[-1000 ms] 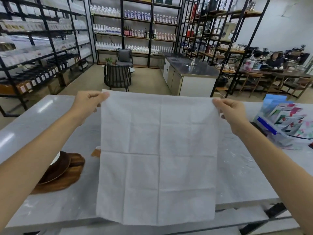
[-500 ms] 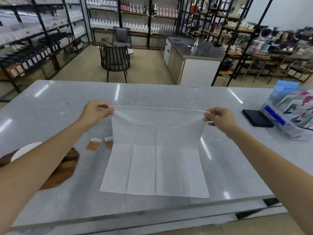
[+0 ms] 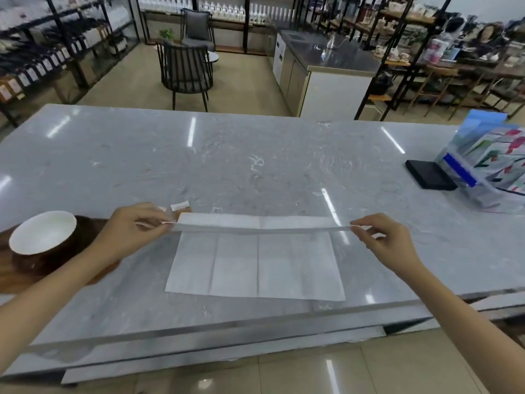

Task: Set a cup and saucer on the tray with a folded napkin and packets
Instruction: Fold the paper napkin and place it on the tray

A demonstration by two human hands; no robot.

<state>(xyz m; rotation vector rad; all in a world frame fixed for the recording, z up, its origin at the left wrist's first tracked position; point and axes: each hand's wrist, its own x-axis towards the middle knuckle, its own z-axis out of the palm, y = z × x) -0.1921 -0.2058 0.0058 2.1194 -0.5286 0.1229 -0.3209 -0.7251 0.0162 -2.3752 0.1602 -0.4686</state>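
Now lowered from mid-air onto the grey tabletop (image 3: 255,166), white napkin (image 3: 255,265) with far edge pinched by left hand (image 3: 133,226) and right hand (image 3: 380,237), drawn back for the first fold; tray (image 3: 56,268) waiting left.

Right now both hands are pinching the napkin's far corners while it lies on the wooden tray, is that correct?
Not quite: the head view shows the napkin lying on the grey counter, beside the wooden tray. The left hand and right hand do pinch its far corners.
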